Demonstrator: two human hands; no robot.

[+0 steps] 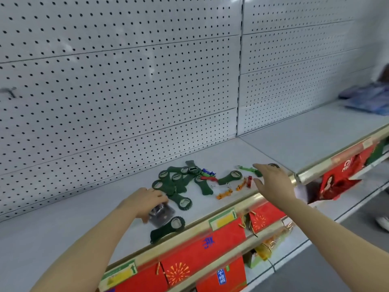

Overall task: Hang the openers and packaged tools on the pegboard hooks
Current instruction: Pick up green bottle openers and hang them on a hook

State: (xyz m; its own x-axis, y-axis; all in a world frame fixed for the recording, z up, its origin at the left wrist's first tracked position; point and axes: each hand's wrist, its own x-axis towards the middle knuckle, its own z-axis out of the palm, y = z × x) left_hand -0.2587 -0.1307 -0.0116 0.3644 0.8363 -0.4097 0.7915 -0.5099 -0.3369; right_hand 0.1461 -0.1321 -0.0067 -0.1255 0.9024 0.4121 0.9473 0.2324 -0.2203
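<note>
Bare left hand (145, 202) grips packaged tool (161, 213)

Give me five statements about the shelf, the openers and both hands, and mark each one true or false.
1. The green openers lie on the shelf, none hung yet. True.
2. The left hand holds a clear packaged tool. True.
3. The right hand grips a green opener. False: it hovers over the shelf's front edge with its fingers spread, holding nothing.
4. The pegboard is full of hanging goods. False: only one hook shows at far left, bare.
5. Orange and red small items lie right of the green pile. True.
</note>
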